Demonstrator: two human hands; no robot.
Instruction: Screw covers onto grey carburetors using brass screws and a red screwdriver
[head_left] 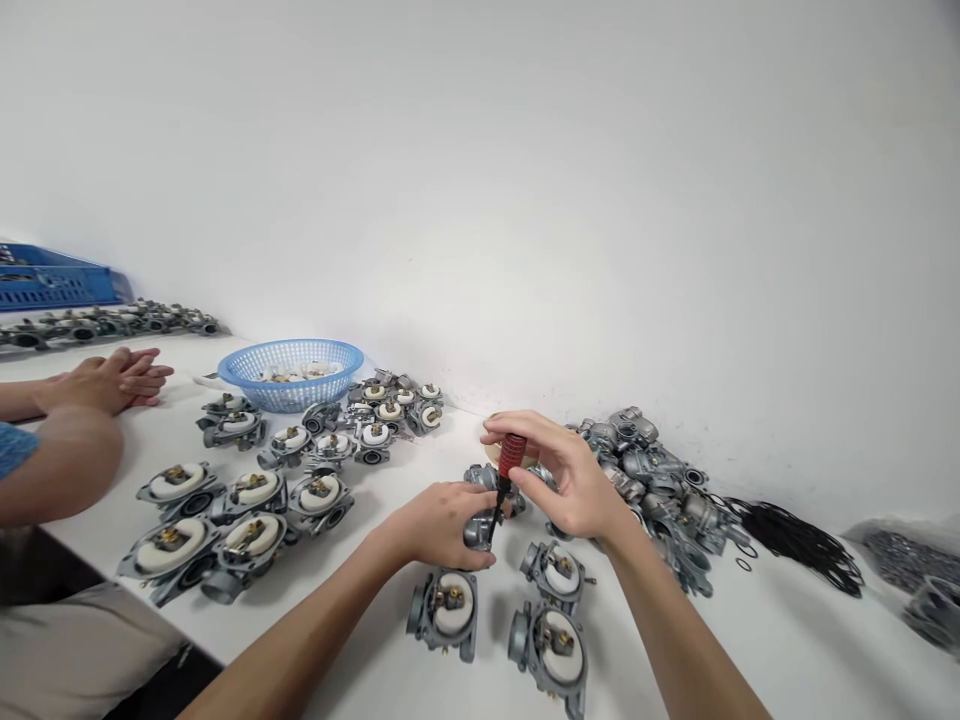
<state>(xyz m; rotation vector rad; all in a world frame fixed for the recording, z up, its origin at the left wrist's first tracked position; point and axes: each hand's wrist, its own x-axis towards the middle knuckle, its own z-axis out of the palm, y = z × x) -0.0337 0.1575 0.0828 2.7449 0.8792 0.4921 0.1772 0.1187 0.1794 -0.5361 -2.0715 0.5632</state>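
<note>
The left hand (442, 522) is gripping a metal carburetor body (484, 505) on the white bench (787, 640), while the right hand (559, 480) is pinching a red-handled screwdriver (508, 468) upright into it; finished carburetors (240, 510) are lying alongside.

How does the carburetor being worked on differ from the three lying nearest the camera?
The held carburetor is gripped by the left hand with a red-handled screwdriver, held by the right hand, set into it; the three front carburetors lie untouched on the table. The front ones show white floats facing up; the held one shows none. All are grey cast metal.
</note>
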